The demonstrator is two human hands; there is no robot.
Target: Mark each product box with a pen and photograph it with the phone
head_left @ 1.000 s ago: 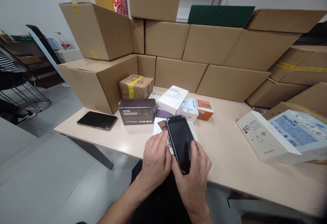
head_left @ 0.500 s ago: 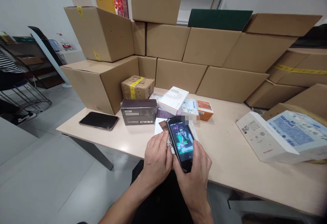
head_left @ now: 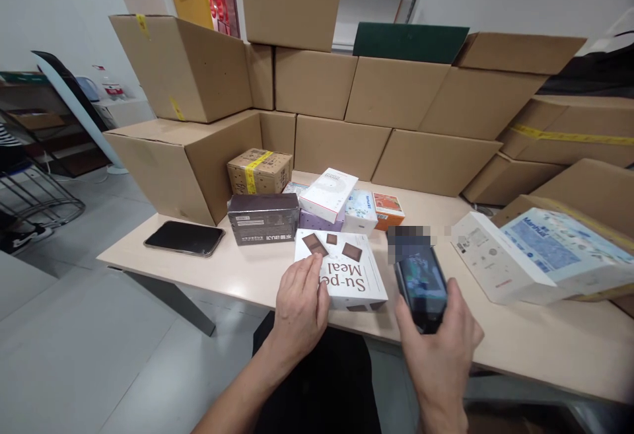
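My right hand (head_left: pixel 438 335) grips a thick black smartphone (head_left: pixel 421 282), thumb on one long side and fingers on the other. Its screen is lit, and a blurred patch covers its top end. Under my left hand (head_left: pixel 302 298) lies a white box (head_left: pixel 371 279) printed "Su-per Meal" with brown chocolate squares, its lettering upside down to me. The left fingers rest stretched out on the box's near left part, covering some of the print. The phone is held just right of this box, above the table (head_left: pixel 257 275).
Behind the white box sit a dark brown carton (head_left: pixel 262 219), a small white box (head_left: pixel 329 193), an orange box (head_left: pixel 389 209) and a taped cardboard box (head_left: pixel 260 170). Another phone (head_left: pixel 184 238) lies left. Stacked cardboard boxes (head_left: pixel 341 143) line the back; an open white carton (head_left: pixel 500 259) stands right.
My right hand has moved the phone to the right, away from above the white box, uncovering its print. My left hand stays on the box. The view has shifted slightly.
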